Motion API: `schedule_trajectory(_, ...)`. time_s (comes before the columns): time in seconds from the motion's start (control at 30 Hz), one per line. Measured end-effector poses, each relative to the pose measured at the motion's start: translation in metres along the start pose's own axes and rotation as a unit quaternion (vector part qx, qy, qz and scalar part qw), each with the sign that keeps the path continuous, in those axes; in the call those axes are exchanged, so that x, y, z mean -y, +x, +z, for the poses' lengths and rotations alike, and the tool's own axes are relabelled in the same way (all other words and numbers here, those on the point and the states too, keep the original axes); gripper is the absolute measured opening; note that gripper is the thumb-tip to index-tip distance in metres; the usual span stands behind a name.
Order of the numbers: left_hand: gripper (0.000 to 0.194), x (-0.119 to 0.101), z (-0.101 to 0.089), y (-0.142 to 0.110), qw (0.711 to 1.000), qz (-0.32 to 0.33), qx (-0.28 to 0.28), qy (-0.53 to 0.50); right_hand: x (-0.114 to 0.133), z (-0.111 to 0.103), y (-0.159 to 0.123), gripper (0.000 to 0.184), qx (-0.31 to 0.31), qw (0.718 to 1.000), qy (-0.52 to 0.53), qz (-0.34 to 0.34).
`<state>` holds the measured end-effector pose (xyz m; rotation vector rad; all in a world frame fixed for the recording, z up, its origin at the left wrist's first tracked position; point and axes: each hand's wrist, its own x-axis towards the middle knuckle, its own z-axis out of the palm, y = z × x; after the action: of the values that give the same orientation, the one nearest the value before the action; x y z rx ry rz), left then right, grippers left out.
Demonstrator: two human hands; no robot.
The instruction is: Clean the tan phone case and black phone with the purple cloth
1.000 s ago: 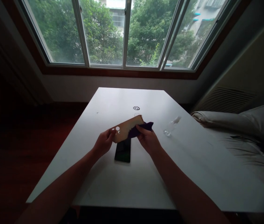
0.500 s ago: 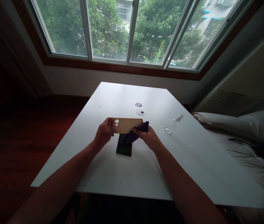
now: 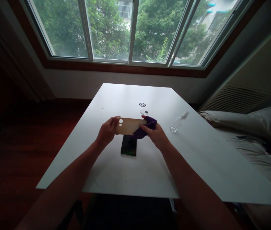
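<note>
While the left fingers (image 3: 113,124) pinch the case (image 3: 127,126), the right fingers (image 3: 145,128) pinch purple cloth (image 3: 151,122) at its right end. The phone (image 3: 129,147) lies nearer the desk's (image 3: 130,182) near edge.

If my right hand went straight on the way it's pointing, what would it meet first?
Beyond the purple cloth it holds, your right hand would likely meet the tan case first, though any gap between them is hard to judge.
</note>
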<state>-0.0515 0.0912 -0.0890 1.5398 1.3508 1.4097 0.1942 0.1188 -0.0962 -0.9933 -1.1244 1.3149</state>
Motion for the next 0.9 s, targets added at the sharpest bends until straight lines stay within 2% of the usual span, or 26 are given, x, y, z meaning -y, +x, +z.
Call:
schedule_trajectory(0.1,0.060,0.000,0.002,-0.004,0.997,-0.041,-0.016,-0.069,-0.004,0.005,-0.003,0.073,0.001,0.999,0.029,-0.016)
schedule_trajectory(0.2,0.062,0.000,0.013,-0.013,0.984,-0.064,0.028,-0.163,-0.009,0.019,-0.011,0.074,-0.048,0.993,0.103,-0.016)
schedule_trajectory(0.3,0.056,0.002,0.030,-0.023,0.982,-0.082,0.101,-0.136,-0.013,0.033,-0.020,0.077,-0.071,0.988,0.135,0.000)
schedule_trajectory(0.37,0.048,0.003,0.038,-0.027,0.984,-0.098,0.087,-0.121,-0.015,0.036,-0.022,0.074,-0.064,0.991,0.114,0.020)
schedule_trajectory(0.43,0.039,0.004,0.038,-0.026,0.984,-0.114,0.035,-0.130,-0.016,0.030,-0.017,0.070,-0.071,0.994,0.072,0.033)
schedule_trajectory(0.53,0.027,0.003,0.024,-0.022,0.979,-0.146,-0.041,-0.138,-0.016,0.002,-0.001,0.060,-0.091,0.996,-0.019,0.005)
schedule_trajectory(0.6,0.027,0.003,0.013,-0.019,0.976,-0.154,-0.054,-0.144,-0.015,-0.021,0.011,0.049,-0.108,0.992,-0.062,-0.022)
schedule_trajectory(0.7,0.027,0.004,0.005,-0.019,0.977,-0.152,-0.045,-0.145,-0.012,-0.043,0.024,0.048,-0.184,0.977,-0.094,-0.057)
schedule_trajectory(0.8,0.027,0.006,0.010,-0.022,0.981,-0.142,-0.013,-0.130,-0.007,-0.039,0.021,0.054,-0.222,0.966,-0.090,-0.094)
schedule_trajectory(0.87,0.029,0.007,0.016,-0.026,0.983,-0.135,0.029,-0.124,-0.004,-0.023,0.009,0.055,-0.199,0.967,-0.091,-0.131)
schedule_trajectory(0.9,0.030,0.007,0.019,-0.028,0.981,-0.135,0.053,-0.126,-0.002,-0.013,0.000,0.053,-0.161,0.969,-0.110,-0.151)
